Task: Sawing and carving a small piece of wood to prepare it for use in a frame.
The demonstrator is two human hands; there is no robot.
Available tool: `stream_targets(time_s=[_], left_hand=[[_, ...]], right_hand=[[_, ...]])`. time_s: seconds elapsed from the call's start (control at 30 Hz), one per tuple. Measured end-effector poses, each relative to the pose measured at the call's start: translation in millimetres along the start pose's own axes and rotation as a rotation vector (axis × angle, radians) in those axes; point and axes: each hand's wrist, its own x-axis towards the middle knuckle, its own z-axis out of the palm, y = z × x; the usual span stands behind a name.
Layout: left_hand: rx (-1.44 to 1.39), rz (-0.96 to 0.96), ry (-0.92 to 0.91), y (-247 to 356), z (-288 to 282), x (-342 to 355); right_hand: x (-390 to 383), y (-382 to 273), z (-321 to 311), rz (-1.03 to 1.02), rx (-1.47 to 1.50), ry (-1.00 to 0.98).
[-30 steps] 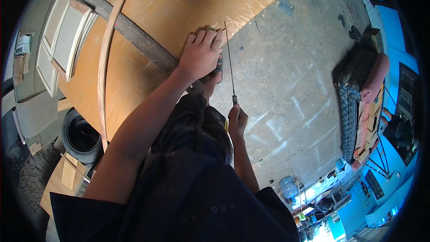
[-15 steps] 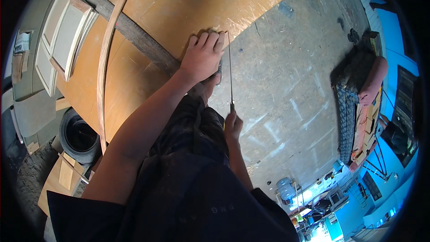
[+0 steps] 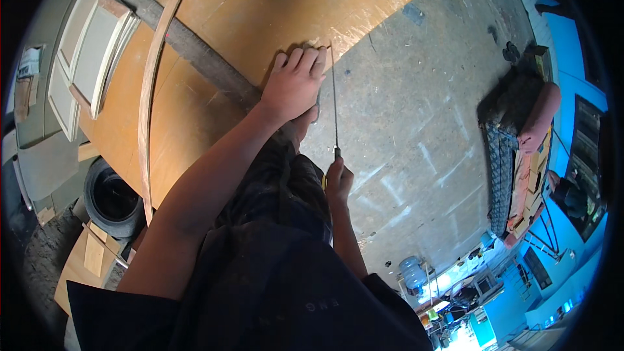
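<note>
My right hand [image 3: 338,182] is closed around the handle of a handsaw [image 3: 335,101]. Its blade shows edge-on as a thin dark line pointing away from me. The blade's far end reaches the edge of the orange-brown wooden sheet [image 3: 227,19], just right of my left fingers. My left hand [image 3: 296,84] presses down near that edge, its fingers curled over something mostly hidden beneath them. A bare foot [image 3: 304,123] is just below this hand. From the upper left, a dark wooden plank [image 3: 201,49] runs across the sheet toward my left wrist.
A long curved wood strip [image 3: 151,91] lies on the sheet. Pale framed panels [image 3: 97,45] and a black tire [image 3: 114,195] are at left. Concrete floor [image 3: 416,117] spreads to the right, with a worn sofa [image 3: 504,162] and a blue water jug [image 3: 413,272] farther off.
The view has shifted very slightly. Both hands and the saw stay in nearly the same places.
</note>
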Motion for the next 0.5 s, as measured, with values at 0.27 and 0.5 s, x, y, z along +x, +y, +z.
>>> stream_targets(time_s=[0.27, 0.5], left_hand=[[-0.012, -0.011, -0.018, -1.1, -1.4, -1.3], [0.016, -0.016, -0.003, -1.8, 1.0, -2.5]], right_hand=[[130.4, -97.9, 51.5, -0.192, 0.098, -0.021], [5.5, -24.7, 0.2, 0.149, 0.011, -0.021]])
